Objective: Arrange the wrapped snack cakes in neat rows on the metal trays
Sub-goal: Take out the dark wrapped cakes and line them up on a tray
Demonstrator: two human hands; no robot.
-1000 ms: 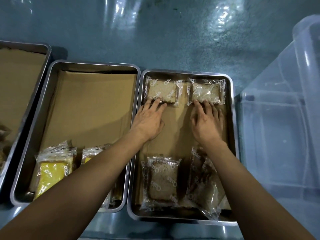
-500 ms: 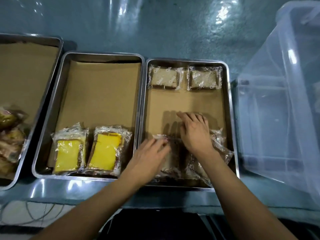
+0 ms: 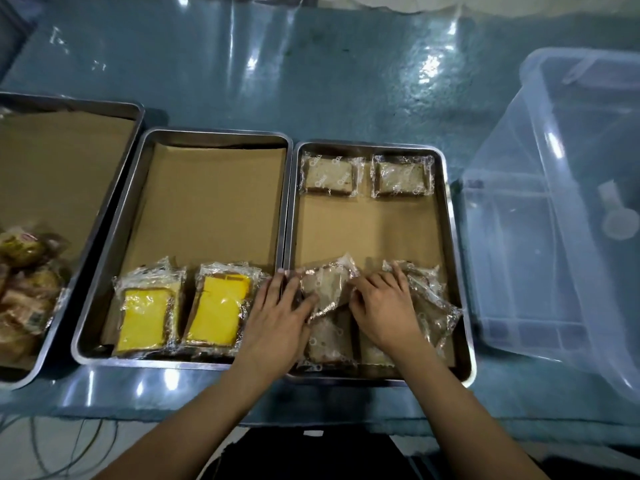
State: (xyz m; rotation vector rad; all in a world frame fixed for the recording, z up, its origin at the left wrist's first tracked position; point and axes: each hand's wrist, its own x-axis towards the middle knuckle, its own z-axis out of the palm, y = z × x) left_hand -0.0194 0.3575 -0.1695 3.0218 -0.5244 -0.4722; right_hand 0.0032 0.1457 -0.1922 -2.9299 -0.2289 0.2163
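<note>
Right tray (image 3: 450, 237), near edge: loose wrapped brown cakes (image 3: 429, 303); left hand (image 3: 277, 317) and right hand (image 3: 384, 306), fingers curled, pinching one raised cake (image 3: 327, 289) between them. Middle tray (image 3: 214, 136), near edge: two yellow cakes (image 3: 183, 306). Far edge of right tray: two brown cakes in row (image 3: 367, 174). Clear bin (image 3: 561, 209), counter's right edge.

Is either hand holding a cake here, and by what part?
Both hold one wrapped brown cake: left hand at its left wrapper edge, right hand at its right edge.

The clear wrappers (image 3: 328, 174) on the brown cakes in the upper middle have small white marks, too blurry to read.
</note>
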